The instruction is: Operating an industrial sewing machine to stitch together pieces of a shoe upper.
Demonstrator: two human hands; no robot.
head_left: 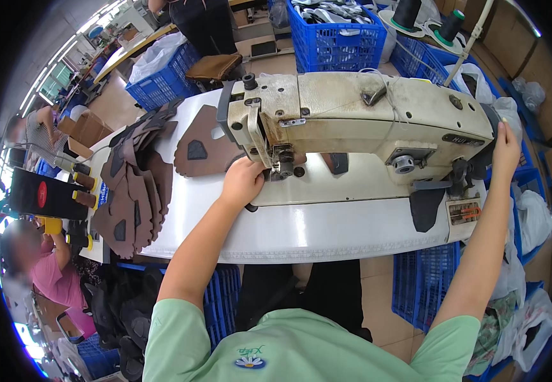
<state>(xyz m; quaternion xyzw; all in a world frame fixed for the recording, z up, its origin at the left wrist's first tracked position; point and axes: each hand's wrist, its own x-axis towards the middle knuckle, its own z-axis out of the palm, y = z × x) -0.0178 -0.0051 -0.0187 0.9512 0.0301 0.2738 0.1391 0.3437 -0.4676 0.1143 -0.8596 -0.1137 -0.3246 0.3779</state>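
A cream sewing machine (352, 105) stands on a white table (301, 232). My left hand (244, 181) lies beside the needle and presser foot (283, 162), fingers curled at the edge of a brown cut piece (206, 137) with a black patch. The machine head partly hides its fingertips. My right hand (507, 149) is at the machine's right end, its fingers closed round the rim of the dark handwheel (491, 121). Under the machine arm shows another bit of brown material with a dark patch (337, 162); whether it is the same piece I cannot tell.
Overlapping brown pieces (139, 197) with scalloped edges lie at the table's left. A black flat piece (426, 210) rests near the right front edge. Thread spools (85, 197) stand at left, black thread cones (407, 14) behind. Blue crates (336, 41) surround the table; people are at left.
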